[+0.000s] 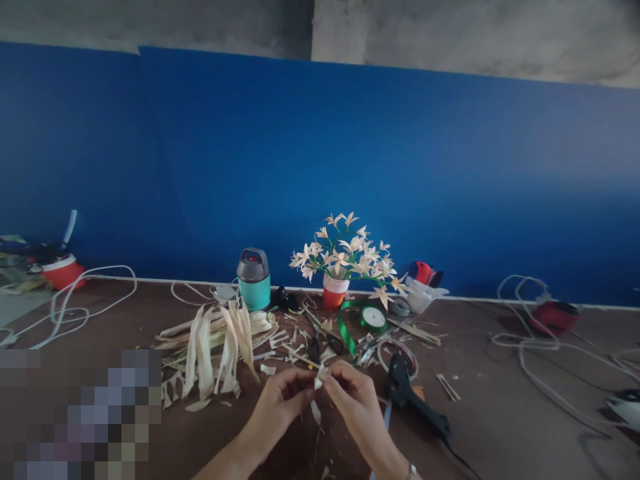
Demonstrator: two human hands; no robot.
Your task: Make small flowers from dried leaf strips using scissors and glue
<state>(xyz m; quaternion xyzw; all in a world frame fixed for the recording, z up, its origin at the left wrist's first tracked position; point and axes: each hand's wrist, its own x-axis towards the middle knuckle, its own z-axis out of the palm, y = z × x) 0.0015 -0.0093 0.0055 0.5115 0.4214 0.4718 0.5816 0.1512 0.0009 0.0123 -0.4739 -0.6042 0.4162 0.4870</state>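
Hands: left hand point(284, 401) and right hand point(356, 395) pinch a small, cream, husk-like piece point(319, 383) at near centre, apparently steadying it from both sides. Black, pistol-shaped plastic glue gun point(412, 399) lies just right, presumably within reach.
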